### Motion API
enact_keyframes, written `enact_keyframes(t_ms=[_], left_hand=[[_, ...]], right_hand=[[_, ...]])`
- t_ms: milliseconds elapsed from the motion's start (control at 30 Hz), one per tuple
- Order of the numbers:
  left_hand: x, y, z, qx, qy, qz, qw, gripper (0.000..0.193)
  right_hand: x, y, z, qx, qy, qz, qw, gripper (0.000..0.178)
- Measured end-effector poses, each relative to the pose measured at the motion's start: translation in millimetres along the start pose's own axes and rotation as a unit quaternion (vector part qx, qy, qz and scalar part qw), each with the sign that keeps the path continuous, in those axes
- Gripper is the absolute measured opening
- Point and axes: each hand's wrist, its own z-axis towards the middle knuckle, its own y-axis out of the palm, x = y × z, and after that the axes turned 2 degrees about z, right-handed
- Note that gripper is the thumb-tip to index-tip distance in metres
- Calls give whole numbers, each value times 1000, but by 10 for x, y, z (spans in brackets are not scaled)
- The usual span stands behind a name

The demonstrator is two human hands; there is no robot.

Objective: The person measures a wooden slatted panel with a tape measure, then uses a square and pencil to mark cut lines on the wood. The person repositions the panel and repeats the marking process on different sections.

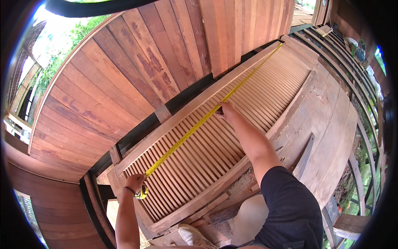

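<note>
A long louvered wooden shutter panel (195, 154) lies slantwise before me, its slats set in a plain wood frame. Along its length runs the yellow blade of a tape measure (183, 140), from the near left end to the far right end. My left hand (135, 183) is closed around the blade close to the yellow and black case, at the panel's near left corner. Partway up the panel, my right hand (224, 111) is closed at the blade, its fingertips partly hidden. The blade's far tip reaches the frame's far end rail.
Beyond the panel rises a wall of reddish boards (137, 62). Right of the panel, wide planks (331, 110) carry a loose dark wood strip (304, 155). Open floor joists (360, 79) with gaps run along the far right. My shoe (193, 235) stands by the panel's near edge.
</note>
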Motion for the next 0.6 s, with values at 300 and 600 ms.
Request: enact_keyframes(t_ms=[300, 600], left_hand=[[-1, 57, 15, 6, -7, -47, 999, 42], [-307, -5, 245, 11, 27, 68, 997, 44]], right_hand=[[-22, 1, 67, 17, -12, -9, 1000, 22], [43, 107, 134, 4, 1, -15, 1000, 17]])
